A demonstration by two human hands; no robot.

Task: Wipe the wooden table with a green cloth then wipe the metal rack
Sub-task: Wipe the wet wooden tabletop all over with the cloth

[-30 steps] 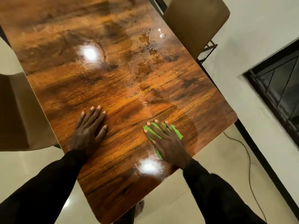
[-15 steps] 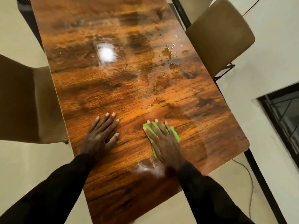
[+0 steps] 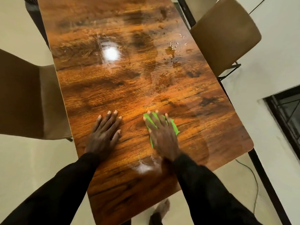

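Observation:
A glossy wooden table [image 3: 129,82] fills the middle of the view. My right hand [image 3: 162,133] lies flat with straight fingers on a green cloth [image 3: 174,127] and presses it onto the near part of the table; only the cloth's edges show around the hand. My left hand [image 3: 105,132] rests flat on the bare wood to the left of it, fingers spread. Water drops [image 3: 172,51] and a wet film sit on the far right part of the tabletop. No metal rack is in view.
A tan chair [image 3: 222,34] stands at the table's far right side, another tan chair [image 3: 24,98] at its left. A dark window frame [image 3: 287,114] and a thin cable on the floor [image 3: 254,181] are to the right. My foot [image 3: 160,210] shows below the table's near edge.
My right hand has slid the green cloth slightly to the left and forward on the table. My left hand stays flat. The camera has tilted, bringing more of the far table into view.

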